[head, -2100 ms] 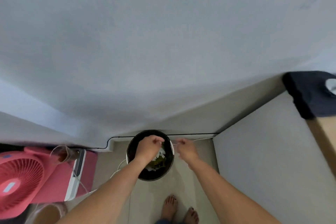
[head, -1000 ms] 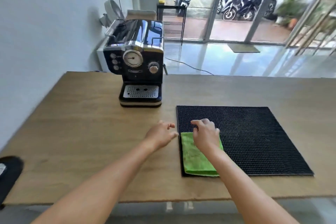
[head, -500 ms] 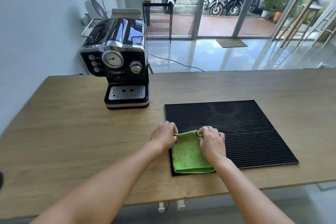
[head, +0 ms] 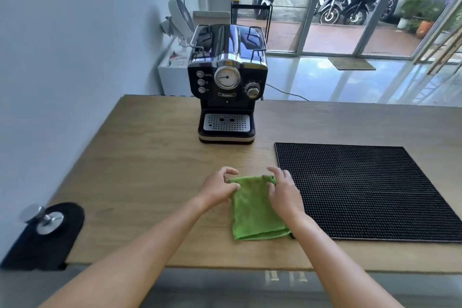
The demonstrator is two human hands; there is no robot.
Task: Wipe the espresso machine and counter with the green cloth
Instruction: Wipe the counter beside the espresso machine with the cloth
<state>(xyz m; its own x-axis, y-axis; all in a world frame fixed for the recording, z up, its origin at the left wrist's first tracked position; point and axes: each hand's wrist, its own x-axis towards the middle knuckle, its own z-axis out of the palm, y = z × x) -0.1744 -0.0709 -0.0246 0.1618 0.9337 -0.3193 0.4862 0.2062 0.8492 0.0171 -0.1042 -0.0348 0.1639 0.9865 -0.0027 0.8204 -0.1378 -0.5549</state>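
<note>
The folded green cloth (head: 253,210) lies on the wooden counter (head: 150,170), just left of the black mat. My left hand (head: 220,187) pinches its far left corner. My right hand (head: 283,191) pinches its far right corner, and that edge is lifted a little. The black and chrome espresso machine (head: 227,82) stands upright at the back of the counter, beyond both hands, with its drip tray (head: 226,122) facing me.
A black rubber mat (head: 370,190) covers the counter's right part. A metal tamper (head: 45,220) sits on a small black pad (head: 57,245) at the near left corner. A wall runs along the left. Glass doors stand behind the counter.
The cloth has come off the mat's near left corner onto the bare wood. Both hands still hold its far edge. The view has swung to the left.
</note>
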